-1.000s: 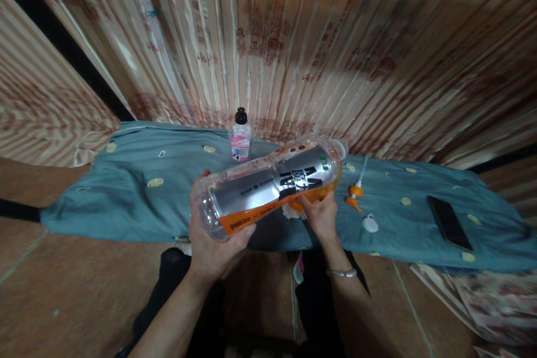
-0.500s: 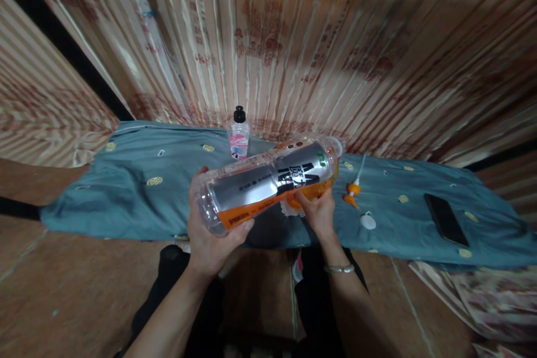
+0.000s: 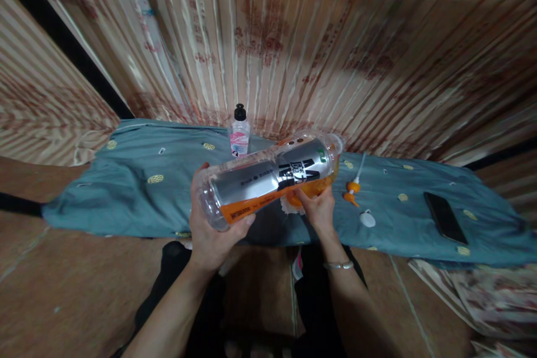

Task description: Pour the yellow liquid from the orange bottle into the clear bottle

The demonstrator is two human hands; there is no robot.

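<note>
A large clear bottle [image 3: 251, 179] with a silver and orange label is tilted, its neck toward the upper right. My left hand [image 3: 216, 235] is wrapped round its base end. Beneath the neck end, my right hand [image 3: 319, 207] is closed on an orange container [image 3: 316, 185], mostly hidden by the bottle. Whether the two mouths touch cannot be seen. A small clear bottle [image 3: 239, 137] with a black cap and pink label stands behind. To the right lie an orange pump head [image 3: 352, 187] with a pale tube and a white round cap [image 3: 368, 218].
A narrow surface under a teal cloth [image 3: 138, 196] runs across the view. On its right part lies a black phone [image 3: 444, 217]. Behind it hangs a striped, patterned curtain [image 3: 268, 39]. A black bar [image 3: 62, 33] slants at the upper left.
The large bottle has tipped very slightly, its base end a little higher. Both hands keep their holds, and the other objects stay in place.
</note>
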